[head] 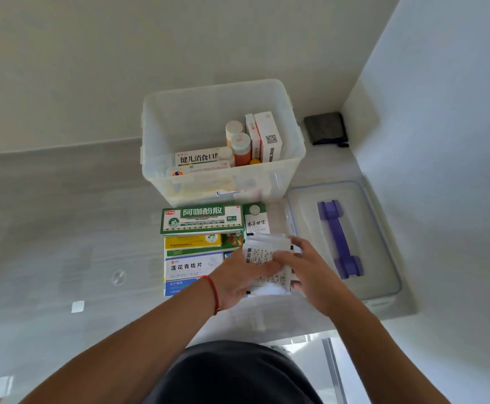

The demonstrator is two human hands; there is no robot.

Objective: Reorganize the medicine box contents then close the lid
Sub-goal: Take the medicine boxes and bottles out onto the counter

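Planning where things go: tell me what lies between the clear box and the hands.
In the head view, a green carton and a white carton lie between the clear box and both hands.

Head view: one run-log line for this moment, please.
phase: sorting | both hands on white sachets | medicine box open | lid beside it, off

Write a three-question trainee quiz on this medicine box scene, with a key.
1. True or false: the lid is on the box.
2. What do the left hand and right hand hold together?
3. The lid handle is: A green, B purple, C red.

Key: 1 false, it lies on the counter right of the tray; 2 white sachets; 3 B.
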